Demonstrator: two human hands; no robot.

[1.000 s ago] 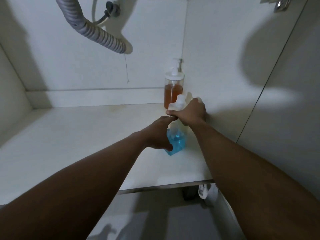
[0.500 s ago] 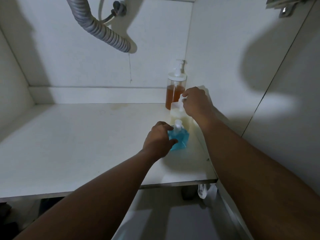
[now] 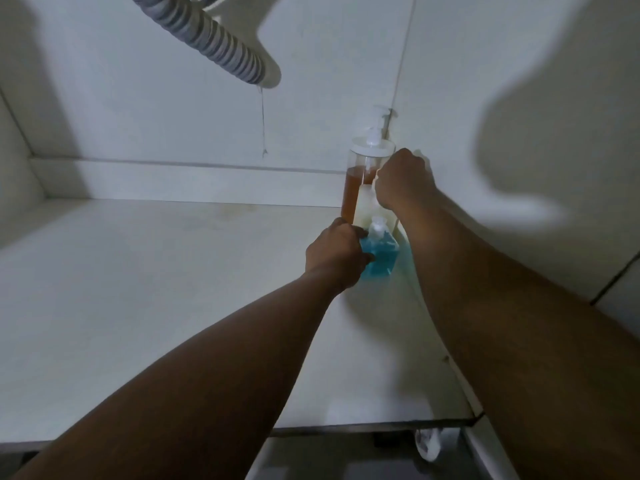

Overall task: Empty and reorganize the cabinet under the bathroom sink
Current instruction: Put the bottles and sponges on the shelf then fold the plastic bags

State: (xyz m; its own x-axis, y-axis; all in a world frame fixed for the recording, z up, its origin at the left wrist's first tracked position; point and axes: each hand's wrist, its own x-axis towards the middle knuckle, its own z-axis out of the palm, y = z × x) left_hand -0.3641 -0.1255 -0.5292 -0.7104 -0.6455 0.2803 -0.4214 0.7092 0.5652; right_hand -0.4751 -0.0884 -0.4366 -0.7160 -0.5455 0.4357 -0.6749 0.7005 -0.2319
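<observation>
White cabinet shelf [image 3: 173, 306], dim light. Small white scrap [image 3: 427, 445] sits below its front edge, right side. Left hand [image 3: 337, 258] grips the blue bottle [image 3: 381, 259] from its left side; the bottle stands on the shelf near the right wall [image 3: 519, 98]. Just behind it: pale bottle [image 3: 366, 206]. Right hand [image 3: 403, 180] is clenched over that bottle's top, fingertips hidden. Back right corner: amber pump bottle [image 3: 356, 183], upright, white pump head. Grey corrugated drain hose [image 3: 214, 39] overhead, upper left.
</observation>
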